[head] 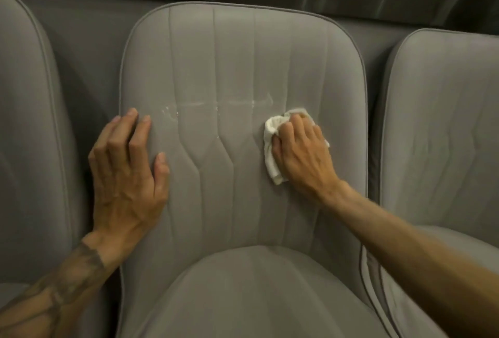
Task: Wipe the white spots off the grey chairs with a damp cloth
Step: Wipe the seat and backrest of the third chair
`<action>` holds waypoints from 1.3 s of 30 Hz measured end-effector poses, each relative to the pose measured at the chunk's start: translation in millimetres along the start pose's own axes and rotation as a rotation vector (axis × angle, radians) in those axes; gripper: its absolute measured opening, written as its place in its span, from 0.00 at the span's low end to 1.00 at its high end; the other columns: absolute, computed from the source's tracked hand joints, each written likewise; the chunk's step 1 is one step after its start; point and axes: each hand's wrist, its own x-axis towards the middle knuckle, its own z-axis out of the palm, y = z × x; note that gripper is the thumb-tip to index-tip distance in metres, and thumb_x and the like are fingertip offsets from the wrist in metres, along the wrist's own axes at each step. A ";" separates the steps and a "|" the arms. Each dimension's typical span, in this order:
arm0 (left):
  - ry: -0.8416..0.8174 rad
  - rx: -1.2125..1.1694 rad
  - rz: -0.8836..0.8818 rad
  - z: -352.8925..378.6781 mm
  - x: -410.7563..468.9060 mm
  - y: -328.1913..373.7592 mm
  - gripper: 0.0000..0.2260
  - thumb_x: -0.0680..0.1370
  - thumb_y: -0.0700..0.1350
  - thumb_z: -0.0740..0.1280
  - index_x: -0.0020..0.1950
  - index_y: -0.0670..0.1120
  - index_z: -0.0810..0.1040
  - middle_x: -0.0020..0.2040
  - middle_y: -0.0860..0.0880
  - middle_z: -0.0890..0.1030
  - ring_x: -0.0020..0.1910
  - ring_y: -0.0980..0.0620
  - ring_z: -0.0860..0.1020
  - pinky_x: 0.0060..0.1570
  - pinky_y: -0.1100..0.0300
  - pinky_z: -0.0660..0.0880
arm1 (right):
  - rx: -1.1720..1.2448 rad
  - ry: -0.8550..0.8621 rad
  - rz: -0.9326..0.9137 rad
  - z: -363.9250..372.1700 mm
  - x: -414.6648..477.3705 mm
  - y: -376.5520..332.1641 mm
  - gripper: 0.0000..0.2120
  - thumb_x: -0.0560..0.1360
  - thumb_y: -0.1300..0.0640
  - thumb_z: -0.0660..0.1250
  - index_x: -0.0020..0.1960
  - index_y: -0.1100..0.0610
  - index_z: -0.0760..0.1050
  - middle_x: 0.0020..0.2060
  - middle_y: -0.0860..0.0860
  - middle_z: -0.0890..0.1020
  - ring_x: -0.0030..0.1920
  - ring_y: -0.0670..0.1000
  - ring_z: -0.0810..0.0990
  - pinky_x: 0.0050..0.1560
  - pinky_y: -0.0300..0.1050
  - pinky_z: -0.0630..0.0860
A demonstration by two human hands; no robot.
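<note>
Head: right hand (302, 154) is bunching soft, limp cloth (270, 146) in curled fingers (296, 124). Left hand (127, 175) is lying flat, steadying chair (237, 62).

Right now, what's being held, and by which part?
The right hand grips the white cloth by its bunched middle; left hand holds nothing, resting on the chair.
</note>
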 end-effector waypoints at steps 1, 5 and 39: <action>-0.001 -0.004 0.001 0.1 0.0 0.3 0.25 0.84 0.47 0.58 0.79 0.39 0.64 0.77 0.36 0.67 0.75 0.33 0.66 0.77 0.43 0.60 | -0.017 0.011 -0.023 -4.8 13.8 11.5 0.09 0.82 0.57 0.59 0.48 0.61 0.72 0.45 0.60 0.75 0.45 0.61 0.74 0.49 0.54 0.67; 0.000 -0.006 -0.007 0.7 0.4 -1.9 0.24 0.84 0.47 0.58 0.79 0.39 0.64 0.77 0.36 0.67 0.75 0.33 0.66 0.77 0.42 0.60 | -0.007 0.171 0.317 -11.5 87.6 35.6 0.11 0.82 0.54 0.54 0.51 0.60 0.70 0.48 0.60 0.74 0.49 0.62 0.73 0.48 0.55 0.67; -0.016 -0.020 0.000 -1.5 0.5 0.1 0.24 0.83 0.45 0.58 0.79 0.39 0.64 0.77 0.36 0.66 0.75 0.32 0.66 0.79 0.43 0.60 | -0.020 0.066 -0.013 -23.2 97.9 47.7 0.13 0.84 0.54 0.54 0.51 0.63 0.71 0.50 0.63 0.75 0.48 0.63 0.73 0.50 0.57 0.68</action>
